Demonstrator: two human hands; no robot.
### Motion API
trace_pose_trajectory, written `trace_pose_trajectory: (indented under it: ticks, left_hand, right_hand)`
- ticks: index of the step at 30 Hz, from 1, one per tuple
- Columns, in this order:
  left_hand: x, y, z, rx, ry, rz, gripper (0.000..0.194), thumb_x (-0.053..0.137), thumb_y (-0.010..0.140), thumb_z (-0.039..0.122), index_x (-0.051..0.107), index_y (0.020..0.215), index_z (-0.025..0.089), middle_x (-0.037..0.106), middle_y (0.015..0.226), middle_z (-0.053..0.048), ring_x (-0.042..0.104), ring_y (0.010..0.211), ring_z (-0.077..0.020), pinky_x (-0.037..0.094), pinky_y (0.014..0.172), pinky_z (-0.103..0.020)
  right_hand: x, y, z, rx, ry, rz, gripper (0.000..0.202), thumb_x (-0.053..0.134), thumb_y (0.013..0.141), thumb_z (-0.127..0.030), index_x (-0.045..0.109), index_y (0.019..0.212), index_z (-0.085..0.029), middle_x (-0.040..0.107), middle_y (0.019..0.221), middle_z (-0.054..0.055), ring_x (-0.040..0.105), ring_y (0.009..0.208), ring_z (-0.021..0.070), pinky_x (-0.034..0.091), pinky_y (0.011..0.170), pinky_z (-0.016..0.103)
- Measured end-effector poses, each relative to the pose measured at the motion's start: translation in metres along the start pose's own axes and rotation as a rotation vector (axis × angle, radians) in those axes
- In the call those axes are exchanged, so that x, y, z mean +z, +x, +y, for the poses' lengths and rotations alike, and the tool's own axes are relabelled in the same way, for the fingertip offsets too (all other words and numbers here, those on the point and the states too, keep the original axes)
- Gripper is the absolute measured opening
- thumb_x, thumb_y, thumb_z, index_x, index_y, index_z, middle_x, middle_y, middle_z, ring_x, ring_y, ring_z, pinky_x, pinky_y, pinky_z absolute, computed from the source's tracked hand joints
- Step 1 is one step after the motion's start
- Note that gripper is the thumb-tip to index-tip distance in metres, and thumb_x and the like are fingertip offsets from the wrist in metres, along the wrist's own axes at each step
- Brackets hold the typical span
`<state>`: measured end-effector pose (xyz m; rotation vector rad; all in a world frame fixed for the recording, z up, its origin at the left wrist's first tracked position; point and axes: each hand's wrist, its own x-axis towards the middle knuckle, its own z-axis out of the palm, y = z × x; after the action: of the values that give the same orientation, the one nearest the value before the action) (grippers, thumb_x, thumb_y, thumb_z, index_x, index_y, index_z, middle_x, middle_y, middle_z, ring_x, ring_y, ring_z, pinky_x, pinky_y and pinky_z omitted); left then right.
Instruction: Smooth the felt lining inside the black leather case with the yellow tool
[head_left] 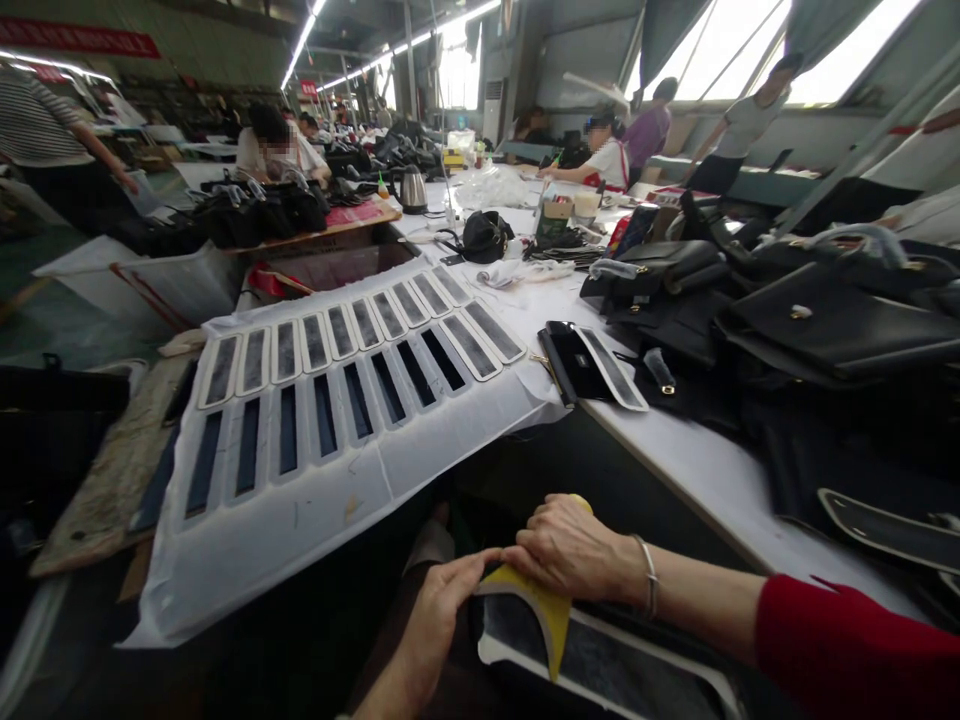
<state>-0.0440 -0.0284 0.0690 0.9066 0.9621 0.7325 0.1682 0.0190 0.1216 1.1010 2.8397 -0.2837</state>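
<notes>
At the bottom of the view, below the near edge of the worktop (697, 455), the person's two hands meet over a dark, white-edged strip (600, 665) lying roughly across the lap. The right hand (570, 548), wearing a thin bracelet at the wrist with a red sleeve further up the arm, lies palm down with fingers curled over a yellow sheet (544, 605) that is bent up off the strip's left end; it appears to pinch or press the sheet, though the exact hold under the fingers cannot be told. The left hand (442, 610) comes in from the lower left, fingers nearly straight and together, its fingertips touching the yellow sheet's edge and the right hand's fingers; it does not visibly close on anything.

The strip's long axis runs from the hands away to the lower right, beneath the right forearm, so the right hand sits over it and the left hand only reaches its end.

Up and to the left, a white board (300, 500) carries two rows of similar strips. One more strip (613, 368) lies on the worktop beside a pile of black handbags (825, 320).
</notes>
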Motion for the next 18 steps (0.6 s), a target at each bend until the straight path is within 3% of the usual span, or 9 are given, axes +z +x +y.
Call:
trace_pose_trajectory:
  ticks: [4, 10, 12, 14, 18]
  left_hand:
    - [-0.003, 0.003, -0.004, -0.031, -0.034, -0.04, 0.046, 0.06, 0.087, 0.051, 0.073, 0.114, 0.016, 0.074, 0.111, -0.012, 0.065, 0.11, -0.0312, 0.047, 0.1, -0.041]
    - [-0.008, 0.011, -0.007, -0.01, 0.123, -0.024, 0.052, 0.063, 0.083, 0.058, 0.076, 0.107, 0.015, 0.076, 0.104, -0.012, 0.068, 0.096, -0.0293, 0.05, 0.087, -0.037]
    - [-0.008, 0.014, -0.007, -0.01, 0.151, -0.023, 0.052, 0.064, 0.081, 0.058, 0.076, 0.106, 0.014, 0.077, 0.098, -0.011, 0.068, 0.09, -0.0277, 0.05, 0.083, -0.035]
    - [-0.008, 0.016, -0.005, -0.009, 0.172, -0.025, 0.052, 0.066, 0.08, 0.058, 0.076, 0.104, 0.014, 0.077, 0.095, -0.01, 0.068, 0.088, -0.0263, 0.05, 0.081, -0.033]
    - [-0.001, 0.006, -0.007, -0.021, 0.181, -0.005, 0.055, 0.058, 0.086, 0.06, 0.07, 0.117, 0.016, 0.075, 0.101, -0.008, 0.067, 0.096, -0.0268, 0.05, 0.088, -0.035]
  right_hand:
    - [-0.009, -0.032, 0.005, 0.18, 0.024, 0.007, 0.054, 0.027, 0.106, -0.037, 0.063, 0.07, -0.019, 0.069, 0.066, 0.005, 0.063, 0.059, 0.0171, 0.024, 0.058, 0.033]
    - [-0.017, -0.103, 0.013, 0.751, 0.34, 0.054, 0.059, 0.027, 0.099, -0.059, 0.056, 0.066, -0.019, 0.058, 0.059, 0.002, 0.051, 0.053, 0.0146, 0.023, 0.054, 0.029]
    - [-0.02, -0.123, 0.008, 0.846, 0.62, 0.103, 0.057, 0.04, 0.091, -0.069, 0.054, 0.067, -0.018, 0.054, 0.06, 0.001, 0.047, 0.053, 0.0131, 0.025, 0.051, 0.027]
    - [-0.022, -0.139, -0.003, 0.837, 1.03, 0.161, 0.056, 0.058, 0.079, -0.072, 0.059, 0.077, -0.017, 0.056, 0.066, 0.0, 0.047, 0.054, 0.012, 0.032, 0.051, 0.024]
    - [-0.015, -0.153, -0.051, 0.747, 1.775, 0.262, 0.052, 0.076, 0.074, -0.057, 0.064, 0.102, -0.014, 0.065, 0.082, 0.004, 0.058, 0.057, 0.012, 0.043, 0.054, 0.022]
